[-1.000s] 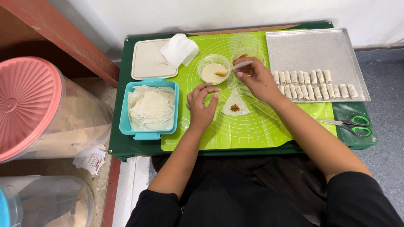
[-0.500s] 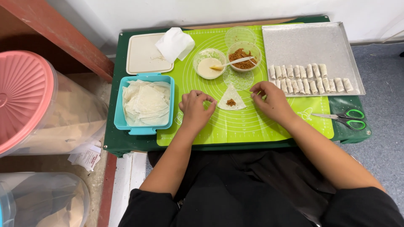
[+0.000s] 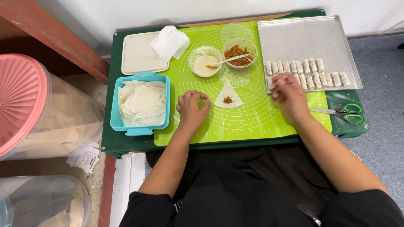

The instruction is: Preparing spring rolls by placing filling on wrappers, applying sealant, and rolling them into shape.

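Shifted right hand [image 3: 289, 97] from wrapper [image 3: 228, 96] toward tray [image 3: 309, 40]. Both loosely curled, empty; left hand [image 3: 191, 108] beside wrapper. Best folded evenly over filling [image 3: 227, 100].

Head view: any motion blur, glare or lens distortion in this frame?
Head view: the right hand is smeared by motion blur near the metal tray; the left hand and the triangular wrapper stay sharp. Lighting is soft and even, with no hard glare on the tray. Table edges bow slightly, suggesting wide-angle distortion.
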